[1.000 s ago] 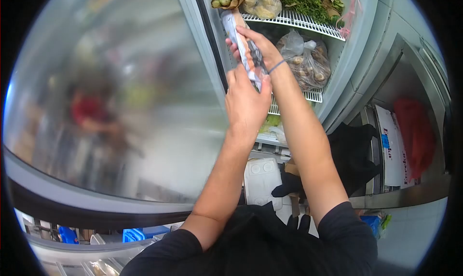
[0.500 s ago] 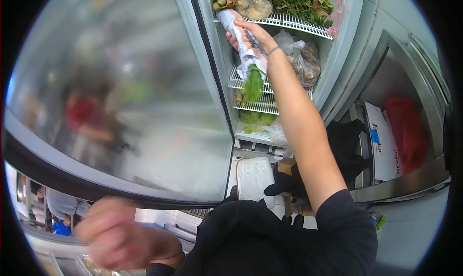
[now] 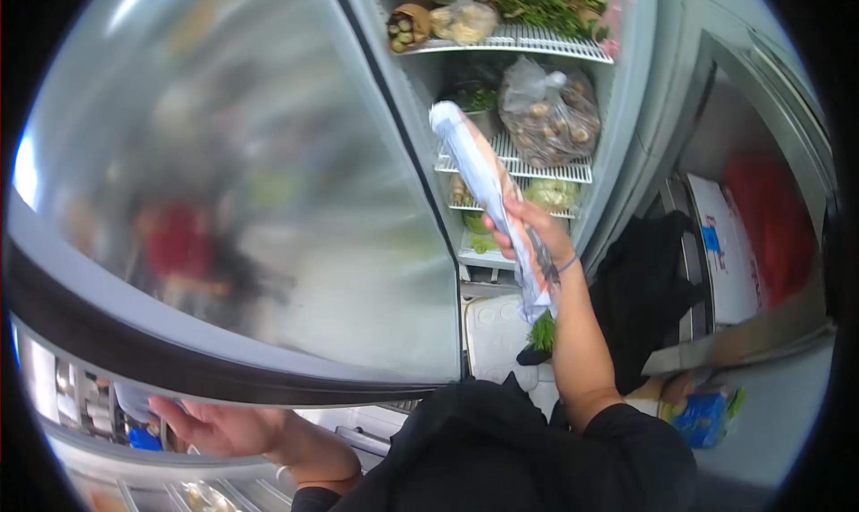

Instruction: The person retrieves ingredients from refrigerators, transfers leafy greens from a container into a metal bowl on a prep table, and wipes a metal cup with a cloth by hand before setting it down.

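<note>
My right hand [image 3: 534, 228] is closed around a long paper-wrapped bundle of herbs [image 3: 479, 158], with green leaves [image 3: 542, 331] sticking out of its lower end. The bundle slants in front of the open refrigerator, its upper end near the middle shelf. At the lower left, my left hand [image 3: 224, 429] is open, its fingers stretched out by the bottom edge of the glass door [image 3: 295, 243]. The door frame partly covers those fingers, and whether they touch it I cannot tell.
Refrigerator shelves [image 3: 519, 42] carry leafy greens [image 3: 546, 2], a paper bag of small round vegetables [image 3: 409, 27] and a plastic bag of brownish produce [image 3: 550, 114]. Below stands a white container [image 3: 494, 328]. A metal-framed opening on the right holds a red cloth [image 3: 771, 230] and a white box [image 3: 723, 248].
My right hand has drawn the wrapped bundle from the upper shelf down toward my body. My left hand has lowered beside the door edge, its fingers now extended.
</note>
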Demonstrator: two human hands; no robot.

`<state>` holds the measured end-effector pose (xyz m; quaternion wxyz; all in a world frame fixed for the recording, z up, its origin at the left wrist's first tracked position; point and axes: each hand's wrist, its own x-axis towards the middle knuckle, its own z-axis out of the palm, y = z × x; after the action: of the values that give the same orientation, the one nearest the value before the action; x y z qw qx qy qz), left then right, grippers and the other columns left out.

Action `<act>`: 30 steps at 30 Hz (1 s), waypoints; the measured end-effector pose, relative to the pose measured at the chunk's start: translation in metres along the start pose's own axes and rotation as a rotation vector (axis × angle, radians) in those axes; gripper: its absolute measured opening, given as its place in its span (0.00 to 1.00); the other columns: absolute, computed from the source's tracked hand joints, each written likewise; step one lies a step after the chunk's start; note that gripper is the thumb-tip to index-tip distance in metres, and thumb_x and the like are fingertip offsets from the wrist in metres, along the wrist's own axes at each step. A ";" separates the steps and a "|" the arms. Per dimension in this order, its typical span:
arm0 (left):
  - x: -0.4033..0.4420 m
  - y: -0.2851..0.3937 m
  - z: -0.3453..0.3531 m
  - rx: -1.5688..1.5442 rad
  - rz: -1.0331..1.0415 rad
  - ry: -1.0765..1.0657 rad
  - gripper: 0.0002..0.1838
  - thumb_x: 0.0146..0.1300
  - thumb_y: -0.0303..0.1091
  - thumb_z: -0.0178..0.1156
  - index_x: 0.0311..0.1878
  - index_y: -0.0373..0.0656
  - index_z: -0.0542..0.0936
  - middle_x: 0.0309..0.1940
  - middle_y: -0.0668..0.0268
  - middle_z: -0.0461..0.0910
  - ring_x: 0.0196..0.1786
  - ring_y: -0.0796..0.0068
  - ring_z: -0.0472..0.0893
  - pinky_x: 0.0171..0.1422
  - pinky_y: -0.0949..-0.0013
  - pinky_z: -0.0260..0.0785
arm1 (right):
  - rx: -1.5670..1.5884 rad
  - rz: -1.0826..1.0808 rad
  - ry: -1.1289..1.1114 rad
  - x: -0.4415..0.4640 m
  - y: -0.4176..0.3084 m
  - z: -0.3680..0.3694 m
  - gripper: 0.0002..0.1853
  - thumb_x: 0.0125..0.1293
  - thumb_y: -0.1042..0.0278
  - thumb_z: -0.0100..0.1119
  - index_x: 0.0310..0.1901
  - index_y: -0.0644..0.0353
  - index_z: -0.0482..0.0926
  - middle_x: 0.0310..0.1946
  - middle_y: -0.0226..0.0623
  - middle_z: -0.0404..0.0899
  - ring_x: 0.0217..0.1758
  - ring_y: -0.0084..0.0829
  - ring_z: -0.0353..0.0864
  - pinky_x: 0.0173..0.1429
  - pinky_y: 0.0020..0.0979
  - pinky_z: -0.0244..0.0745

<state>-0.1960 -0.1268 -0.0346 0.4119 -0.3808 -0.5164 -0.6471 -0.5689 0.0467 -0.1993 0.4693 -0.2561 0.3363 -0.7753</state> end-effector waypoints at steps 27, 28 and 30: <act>0.071 -0.271 0.120 0.362 -0.220 -0.351 0.36 0.63 0.32 0.65 0.73 0.32 0.65 0.63 0.48 0.73 0.60 0.58 0.79 0.64 0.59 0.75 | -0.056 -0.098 0.819 -0.305 0.170 -0.021 0.24 0.73 0.63 0.62 0.64 0.61 0.67 0.44 0.43 0.84 0.37 0.32 0.85 0.39 0.35 0.85; 0.064 -0.269 0.106 0.308 -0.309 -0.423 0.38 0.63 0.32 0.65 0.75 0.33 0.63 0.68 0.46 0.69 0.65 0.52 0.76 0.69 0.57 0.72 | -0.060 -0.110 0.820 -0.304 0.175 -0.025 0.24 0.72 0.63 0.62 0.64 0.61 0.67 0.44 0.43 0.83 0.37 0.33 0.85 0.39 0.36 0.85; 0.035 -0.272 0.070 0.377 -0.415 -0.502 0.37 0.65 0.36 0.65 0.75 0.35 0.64 0.69 0.45 0.68 0.70 0.47 0.73 0.74 0.55 0.67 | -0.065 -0.103 0.815 -0.302 0.185 -0.030 0.26 0.71 0.63 0.64 0.65 0.62 0.66 0.45 0.45 0.83 0.39 0.35 0.86 0.40 0.37 0.86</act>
<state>-0.4557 -0.0279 -0.0866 0.1954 -0.3321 -0.7776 -0.4969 -0.3581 0.2652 -0.3840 0.2501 0.0406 0.5057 -0.8247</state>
